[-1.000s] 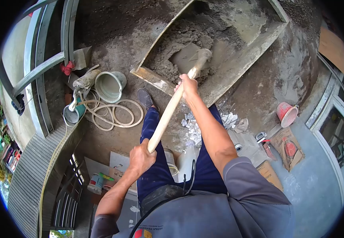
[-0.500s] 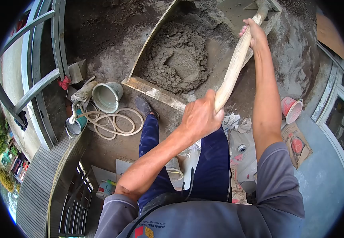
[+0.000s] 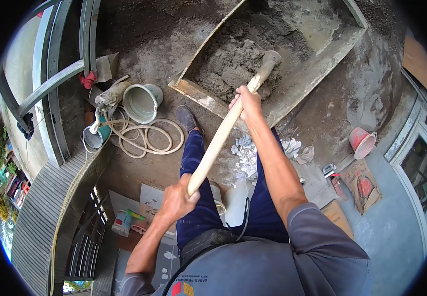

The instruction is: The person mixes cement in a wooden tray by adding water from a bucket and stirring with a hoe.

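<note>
A long pale wooden handle (image 3: 218, 140) slants across the middle of the view. My left hand (image 3: 178, 198) is wrapped round its lower end, over my thigh. Farther up the same handle, my right hand (image 3: 249, 102) grips it just below the cement-coated tool head (image 3: 271, 59). That head rests at the right side of the wet grey mortar heap (image 3: 233, 64), and its blade is hidden. The heap lies in a shallow wooden trough (image 3: 198, 93) whose near edge is close to my shoe.
Left of my shoe (image 3: 188, 118) stand a grey bucket (image 3: 142, 103) and a coiled hose (image 3: 161, 140). A red bucket (image 3: 363, 142) sits at the right. White rubble (image 3: 245, 155) lies between my legs, and a metal frame (image 3: 51, 89) is at the left.
Both hands have pulled the tool back toward my body and to the left. Its head has moved from the trough's far right corner to the mortar heap. The camera view has shifted slightly.
</note>
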Action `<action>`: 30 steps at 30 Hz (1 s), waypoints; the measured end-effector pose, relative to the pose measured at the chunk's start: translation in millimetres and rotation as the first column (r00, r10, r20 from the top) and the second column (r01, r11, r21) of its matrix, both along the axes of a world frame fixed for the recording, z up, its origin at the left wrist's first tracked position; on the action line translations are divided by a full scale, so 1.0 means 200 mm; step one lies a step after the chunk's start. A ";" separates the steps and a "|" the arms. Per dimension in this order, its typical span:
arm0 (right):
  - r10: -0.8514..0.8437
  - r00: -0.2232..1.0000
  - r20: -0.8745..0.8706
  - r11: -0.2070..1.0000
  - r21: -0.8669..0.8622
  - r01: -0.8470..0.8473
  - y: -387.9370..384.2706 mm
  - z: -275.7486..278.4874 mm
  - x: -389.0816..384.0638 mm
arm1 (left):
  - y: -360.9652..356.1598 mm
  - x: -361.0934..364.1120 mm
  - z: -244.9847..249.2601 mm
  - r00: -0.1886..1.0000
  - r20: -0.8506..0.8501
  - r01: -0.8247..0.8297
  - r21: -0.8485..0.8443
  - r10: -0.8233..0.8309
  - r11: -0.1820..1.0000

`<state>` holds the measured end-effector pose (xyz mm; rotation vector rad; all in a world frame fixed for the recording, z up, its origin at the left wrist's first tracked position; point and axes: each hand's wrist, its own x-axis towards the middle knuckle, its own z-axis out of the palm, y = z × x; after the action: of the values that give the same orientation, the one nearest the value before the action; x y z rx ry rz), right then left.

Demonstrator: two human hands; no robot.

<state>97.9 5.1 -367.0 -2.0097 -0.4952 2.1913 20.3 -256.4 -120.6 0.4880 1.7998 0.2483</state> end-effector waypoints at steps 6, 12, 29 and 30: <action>-0.159 0.987 -0.036 0.976 0.142 0.163 -0.57 0.19 -0.12 | -1.00 0.03 -0.78 0.954 -0.300 -0.027 0.009 0.029 1.000; -0.091 0.993 -0.079 0.967 0.231 0.107 -0.55 0.61 -0.11 | -0.92 -0.08 -0.48 0.959 -0.285 0.054 0.152 -0.009 0.987; 0.054 0.993 0.104 0.986 0.151 -0.070 0.65 0.40 0.31 | 0.58 0.46 0.17 0.999 0.030 0.029 0.180 -0.035 0.983; 0.096 0.989 0.114 0.981 0.157 -0.114 0.80 0.38 0.35 | 0.73 0.47 0.16 0.995 0.059 0.064 0.237 -0.080 0.970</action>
<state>167.1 165.3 -291.2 -2.0630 -0.7843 2.0323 113.4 -111.0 -89.2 0.7026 1.6909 0.4253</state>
